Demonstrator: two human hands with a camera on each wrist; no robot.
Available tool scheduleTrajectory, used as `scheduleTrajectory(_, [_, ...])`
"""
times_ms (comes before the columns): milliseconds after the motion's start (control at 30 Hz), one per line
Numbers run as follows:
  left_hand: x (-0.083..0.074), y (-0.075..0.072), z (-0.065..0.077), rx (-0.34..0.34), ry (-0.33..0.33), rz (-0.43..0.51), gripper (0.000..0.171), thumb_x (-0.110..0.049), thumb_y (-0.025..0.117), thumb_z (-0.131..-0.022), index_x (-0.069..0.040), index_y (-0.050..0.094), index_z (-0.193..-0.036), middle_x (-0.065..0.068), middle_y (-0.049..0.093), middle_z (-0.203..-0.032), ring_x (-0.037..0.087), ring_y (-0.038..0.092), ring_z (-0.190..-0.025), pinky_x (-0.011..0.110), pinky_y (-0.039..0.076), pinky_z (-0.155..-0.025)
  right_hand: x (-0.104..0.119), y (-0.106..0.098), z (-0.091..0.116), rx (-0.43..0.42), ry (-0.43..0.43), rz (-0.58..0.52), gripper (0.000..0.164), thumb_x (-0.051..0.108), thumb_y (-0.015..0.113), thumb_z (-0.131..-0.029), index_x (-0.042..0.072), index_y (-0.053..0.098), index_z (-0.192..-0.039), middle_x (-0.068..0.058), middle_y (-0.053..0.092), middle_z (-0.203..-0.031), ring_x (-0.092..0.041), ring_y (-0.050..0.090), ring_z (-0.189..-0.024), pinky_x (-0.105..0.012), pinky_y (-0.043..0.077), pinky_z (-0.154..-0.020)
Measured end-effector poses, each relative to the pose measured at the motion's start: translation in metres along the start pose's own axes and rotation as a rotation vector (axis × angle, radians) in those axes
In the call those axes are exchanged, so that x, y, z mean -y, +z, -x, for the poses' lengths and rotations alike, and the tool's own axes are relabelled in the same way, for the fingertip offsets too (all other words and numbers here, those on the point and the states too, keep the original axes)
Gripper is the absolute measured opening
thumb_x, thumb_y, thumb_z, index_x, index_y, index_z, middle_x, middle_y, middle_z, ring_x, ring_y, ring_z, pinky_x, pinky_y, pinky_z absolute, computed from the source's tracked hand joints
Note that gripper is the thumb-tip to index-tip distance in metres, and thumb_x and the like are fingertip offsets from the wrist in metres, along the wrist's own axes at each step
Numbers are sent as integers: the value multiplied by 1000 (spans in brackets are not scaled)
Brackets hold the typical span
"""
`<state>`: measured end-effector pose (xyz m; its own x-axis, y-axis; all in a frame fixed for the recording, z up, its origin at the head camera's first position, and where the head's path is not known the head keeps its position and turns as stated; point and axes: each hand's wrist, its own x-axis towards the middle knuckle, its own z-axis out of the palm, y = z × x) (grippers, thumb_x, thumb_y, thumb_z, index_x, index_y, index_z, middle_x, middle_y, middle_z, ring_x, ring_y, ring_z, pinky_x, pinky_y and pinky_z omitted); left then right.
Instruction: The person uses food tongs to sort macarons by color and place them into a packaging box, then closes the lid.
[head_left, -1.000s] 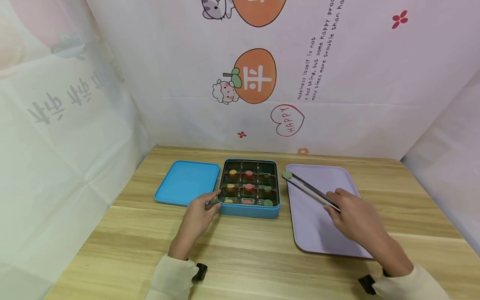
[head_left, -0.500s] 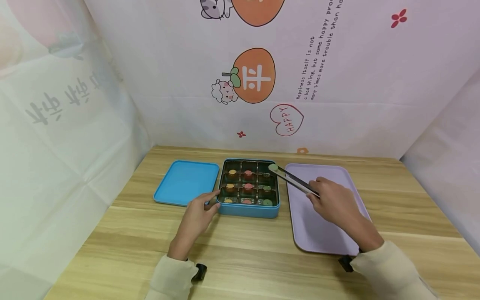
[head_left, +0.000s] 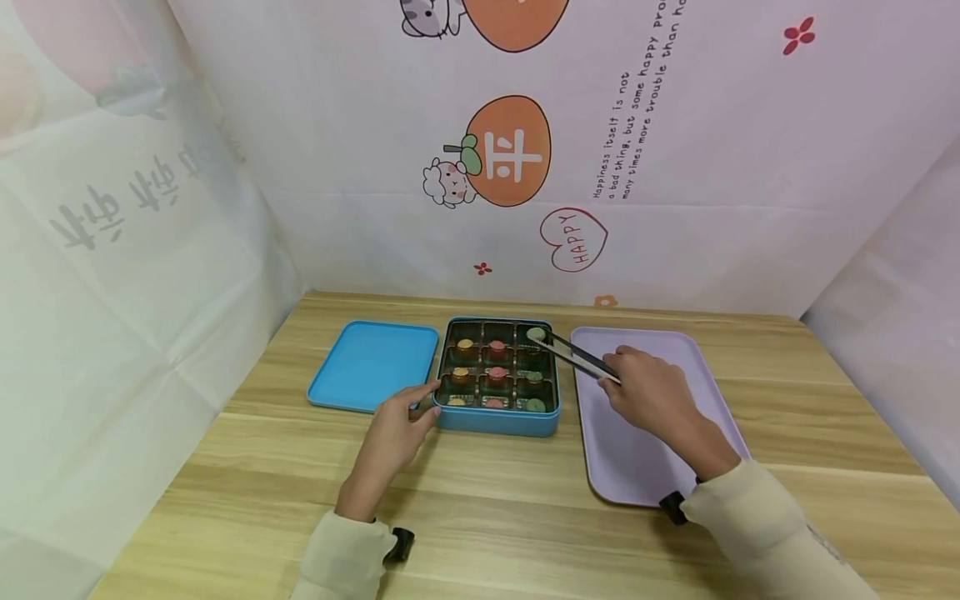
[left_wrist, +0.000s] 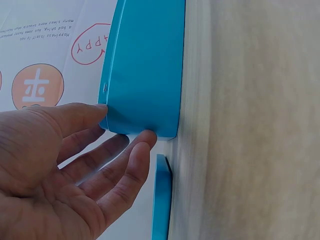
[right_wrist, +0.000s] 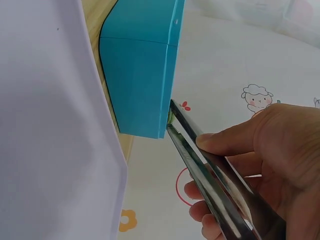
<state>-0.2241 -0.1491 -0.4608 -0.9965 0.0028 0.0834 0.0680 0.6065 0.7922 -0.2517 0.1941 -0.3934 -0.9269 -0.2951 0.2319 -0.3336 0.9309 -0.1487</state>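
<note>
My right hand [head_left: 648, 392] grips metal tongs [head_left: 581, 357], whose tips hold a small green round piece [head_left: 536, 333] at the far right compartment of a blue square box [head_left: 497, 422]. In the right wrist view the tongs [right_wrist: 215, 185] cross the box rim, and only a sliver of green shows. My left hand [head_left: 397, 429] touches the box's front left corner. Its thumb lies at the rim and its relaxed fingertips rest against the side, as the left wrist view shows. Small yellow [head_left: 461, 372], pink [head_left: 497, 372] and green [head_left: 534, 405] pieces sit in the box's compartments.
A blue lid [head_left: 372, 365] lies flat to the left of the box. To its right is a pale purple tray [head_left: 637, 467], partly beneath my right hand. Printed cloth [head_left: 360, 233] stands behind the wooden table [head_left: 480, 517].
My right hand has moved left from over the purple tray, bringing the tongs and the green piece into the box's far right compartment. My left hand has stayed at the box corner.
</note>
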Motion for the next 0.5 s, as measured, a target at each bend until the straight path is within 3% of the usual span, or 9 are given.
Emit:
scheduleTrajectory(233, [0, 0, 0, 1, -1, 2, 46, -12, 72, -100, -14, 64, -146, 19, 56, -154, 30, 74, -109, 28, 54, -65, 0, 0, -1, 21, 22, 7, 12, 14, 75, -93, 3, 74, -98, -6, 63, -82, -20, 58, -64, -41, 48, -49])
scheduleTrajectory(500, [0, 0, 0, -2, 4, 0, 46, -12, 72, -100, -13, 64, -146, 19, 57, -153, 32, 74, -111, 29, 56, -68, 0, -1, 0, 13, 17, 8, 13, 14, 76, -93, 3, 75, -99, -5, 63, -81, -20, 58, -64, -40, 47, -49])
